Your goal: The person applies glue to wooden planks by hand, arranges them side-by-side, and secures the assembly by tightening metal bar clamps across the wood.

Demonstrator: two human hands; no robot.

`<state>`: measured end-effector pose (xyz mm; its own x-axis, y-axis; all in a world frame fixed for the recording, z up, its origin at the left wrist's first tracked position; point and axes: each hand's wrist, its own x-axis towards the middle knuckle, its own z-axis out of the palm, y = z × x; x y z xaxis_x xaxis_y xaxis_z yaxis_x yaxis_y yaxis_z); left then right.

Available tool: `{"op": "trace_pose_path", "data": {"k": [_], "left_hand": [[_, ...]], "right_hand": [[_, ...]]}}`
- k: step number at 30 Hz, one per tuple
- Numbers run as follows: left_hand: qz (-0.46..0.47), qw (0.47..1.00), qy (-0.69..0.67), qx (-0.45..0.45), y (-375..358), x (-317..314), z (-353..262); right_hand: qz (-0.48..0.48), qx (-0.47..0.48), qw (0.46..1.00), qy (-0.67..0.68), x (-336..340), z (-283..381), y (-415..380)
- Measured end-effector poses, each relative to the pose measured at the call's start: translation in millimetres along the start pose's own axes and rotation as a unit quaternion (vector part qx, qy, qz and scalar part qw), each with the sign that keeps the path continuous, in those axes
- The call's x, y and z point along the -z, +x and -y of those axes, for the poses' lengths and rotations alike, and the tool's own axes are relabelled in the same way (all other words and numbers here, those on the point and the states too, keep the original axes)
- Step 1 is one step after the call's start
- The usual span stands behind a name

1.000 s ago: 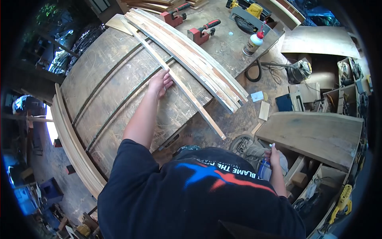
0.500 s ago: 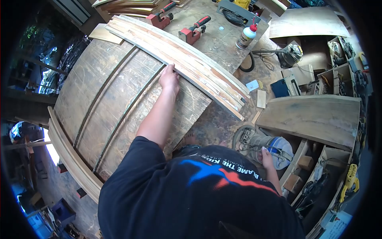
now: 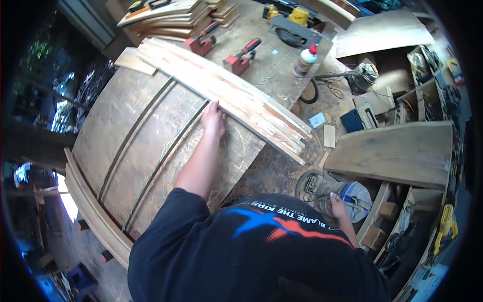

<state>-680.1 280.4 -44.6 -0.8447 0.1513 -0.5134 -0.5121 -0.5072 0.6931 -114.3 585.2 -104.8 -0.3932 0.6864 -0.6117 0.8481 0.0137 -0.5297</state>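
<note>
My left hand [image 3: 214,122] reaches over the workbench [image 3: 246,153] with its fingers closed at the near edge of a panel of wooden strips [image 3: 226,90] laid side by side. Just left of that hand runs a clamp bar [image 3: 166,156], which passes under the panel; a second clamp bar [image 3: 133,131] lies farther left. Two red clamp heads [image 3: 200,45] with black-and-red handles stand past the panel's far side. Low at my right side, my right hand [image 3: 337,206] is curled closed in front of a bucket [image 3: 354,194]. Whatever it may hold is too small to make out.
A glue bottle [image 3: 305,63] with a red cap stands near the bench's far right corner. Stacked boards [image 3: 171,17] sit at the back left, and long wooden strips [image 3: 95,211] along the left edge. A hose [image 3: 308,189] and a wooden-topped cabinet [image 3: 397,148] are on my right.
The whole view has tipped, so the bench and panel appear lower. My left hand stays at the panel's edge, and my right hand keeps its place by the bucket.
</note>
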Motion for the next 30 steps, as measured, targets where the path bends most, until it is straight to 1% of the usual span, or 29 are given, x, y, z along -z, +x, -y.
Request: {"op": "trace_pose_path", "data": {"k": [1,3,4,6,7,8,9,11,12,13,14,15,16,17,18,20,21,22,24,25,28,29,30], "left_hand": [[0.037,0.999,-0.010,0.000,6.7,7.0,5.7],[0.141,0.990,0.005,0.003,34.0,29.9,19.5],[0.145,0.989,0.020,0.002,36.4,32.9,24.7],[0.110,0.992,0.057,0.016,25.6,26.5,16.0],[0.127,0.989,0.064,0.039,18.4,24.4,10.6],[0.124,0.988,0.066,0.056,16.3,24.4,9.0],[0.112,0.990,0.068,0.057,16.1,23.7,7.3],[0.067,0.994,0.075,0.046,6.7,20.0,5.6],[0.037,0.995,0.082,0.032,-2.1,15.0,3.9],[0.042,0.993,0.106,0.014,-6.6,11.7,2.2],[0.039,0.991,0.124,-0.003,-9.0,17.2,2.4],[0.015,0.995,0.094,-0.024,-7.1,20.0,7.2],[-0.008,0.995,0.096,-0.036,-16.8,17.7,5.6],[-0.034,0.992,0.105,-0.061,-32.0,13.4,5.0],[-0.060,0.988,0.116,-0.086,-48.0,8.5,4.3],[-0.105,0.985,0.090,-0.101,-73.9,-0.5,10.0],[-0.137,0.980,0.097,-0.110,-86.6,-5.1,16.9],[-0.152,0.973,0.122,-0.125,-95.0,1.5,28.7],[-0.169,0.956,0.177,-0.162,-103.2,6.1,43.8],[-0.196,0.947,0.184,-0.176,-114.5,8.4,55.7],[-0.261,0.920,0.180,-0.228,-162.6,4.1,87.5],[-0.271,0.913,0.193,-0.235,-178.6,9.5,97.0],[-0.263,0.903,0.236,-0.243,-187.8,26.0,106.9]], "right_hand": [[-0.019,0.021,0.999,-0.031,2.8,-1.2,-1.0],[-0.034,0.017,0.998,-0.041,5.4,-10.7,9.5],[-0.039,0.021,0.998,-0.047,8.4,-19.1,23.8],[-0.041,0.016,0.999,-0.016,12.5,-35.2,43.7],[-0.045,0.016,0.999,-0.011,16.2,-36.9,44.3],[-0.048,0.017,0.999,-0.011,21.3,-34.1,44.2],[-0.061,0.009,0.998,-0.031,26.4,-31.4,40.8],[-0.050,-0.003,0.999,-0.003,33.7,-31.2,36.4],[-0.043,-0.010,0.999,0.009,36.0,-47.2,42.9],[-0.077,0.019,0.997,-0.012,35.4,-66.1,54.5],[-0.075,0.004,0.997,0.014,39.6,-76.9,59.6],[-0.065,-0.012,0.997,0.029,46.0,-85.1,63.3],[-0.050,-0.025,0.998,0.035,57.1,-89.4,70.5],[-0.047,-0.005,0.996,0.074,67.1,-88.5,71.7],[-0.037,-0.020,0.997,0.071,78.9,-90.0,78.3],[-0.029,-0.050,0.995,0.080,102.8,-96.3,95.8],[0.021,-0.057,0.989,0.136,115.0,-108.2,113.7],[0.025,-0.057,0.994,0.093,127.9,-120.5,128.1],[0.029,-0.051,0.998,0.022,148.4,-110.6,148.7],[0.066,-0.064,0.996,-0.002,163.4,-105.8,161.1],[0.037,-0.002,0.995,-0.090,184.1,-78.8,190.4],[0.011,0.066,0.985,-0.157,190.4,-70.4,210.7],[0.035,0.064,0.983,-0.168,193.1,-54.9,223.7]]}}
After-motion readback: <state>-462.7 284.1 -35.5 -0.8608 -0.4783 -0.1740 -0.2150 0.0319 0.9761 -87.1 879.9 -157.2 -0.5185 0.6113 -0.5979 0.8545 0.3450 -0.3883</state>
